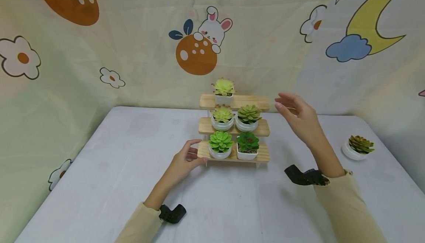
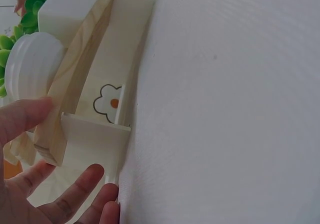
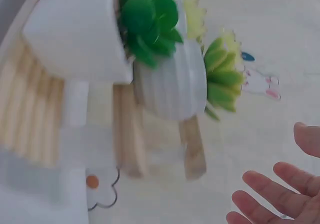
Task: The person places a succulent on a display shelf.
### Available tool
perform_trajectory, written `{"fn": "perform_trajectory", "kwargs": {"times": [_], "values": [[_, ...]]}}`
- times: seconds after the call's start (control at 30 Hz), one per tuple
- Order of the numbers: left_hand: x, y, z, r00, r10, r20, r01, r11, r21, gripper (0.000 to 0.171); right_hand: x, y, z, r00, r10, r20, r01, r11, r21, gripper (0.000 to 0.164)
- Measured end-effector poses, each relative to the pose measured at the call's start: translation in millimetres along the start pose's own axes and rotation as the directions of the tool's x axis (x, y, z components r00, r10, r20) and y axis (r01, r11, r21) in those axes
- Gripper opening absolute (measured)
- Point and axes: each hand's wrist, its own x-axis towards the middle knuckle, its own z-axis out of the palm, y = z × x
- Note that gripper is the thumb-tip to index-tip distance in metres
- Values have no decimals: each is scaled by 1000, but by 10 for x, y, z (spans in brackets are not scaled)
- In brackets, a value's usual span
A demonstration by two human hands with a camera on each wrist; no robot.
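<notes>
A three-tier wooden plant stand [image 1: 262, 155] on white supports stands at the table's back middle. My left hand [image 1: 187, 158] holds the left end of its lowest shelf [image 2: 80, 59], with thumb and index finger at the wood in the left wrist view. On that shelf sit a bright green succulent [image 1: 220, 142] and a dark green succulent [image 1: 247, 142]. Two more, a yellow-green succulent [image 1: 223, 114] and an olive-green succulent [image 1: 249, 114], share the middle tier. A pale succulent [image 1: 224, 87] stands at the top left. My right hand [image 1: 300, 119], fingers extended and holding nothing, hovers right of the stand.
At the table's right side sits another succulent [image 1: 360, 146], brownish green, in a round white pot. A white cloth covers the table [image 1: 232, 206]. Behind it hangs a printed curtain [image 1: 142, 44] with a bunny, flowers and a moon. Black straps circle both wrists.
</notes>
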Motion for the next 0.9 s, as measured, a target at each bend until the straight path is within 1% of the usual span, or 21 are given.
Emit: {"fn": "perform_trajectory", "kwargs": {"times": [0.13, 0.23, 0.43, 0.57, 0.63, 0.73, 0.9], "values": [[2, -1, -1, 1000, -4, 2, 4, 1000, 2, 61, -178, 214, -126, 998, 19, -56, -22, 999, -47, 50], [1, -2, -1, 1000, -4, 3, 4, 1000, 5, 62, -301, 374, -230, 995, 40, -91, -45, 998, -49, 50], [-2, -6, -4, 1000, 2, 9, -2, 1000, 0, 63, -495, 650, -460, 980, 155, -125, -160, 987, -32, 54], [-1, -3, -4, 1000, 4, 7, -4, 1000, 1, 63, -573, 821, -581, 970, 183, -160, -189, 982, -23, 54], [-1, -1, -2, 1000, 4, 6, -4, 1000, 2, 63, -607, 901, -629, 960, 214, -179, -222, 975, -22, 54], [-1, -2, -1, 1000, 6, 4, -6, 1000, 1, 63, -650, 1026, -704, 946, 264, -188, -273, 962, -21, 54], [-5, 4, -2, 1000, 6, 0, -6, 1000, -1, 62, -688, 1230, -806, 927, 313, -207, -324, 946, -22, 56]]}}
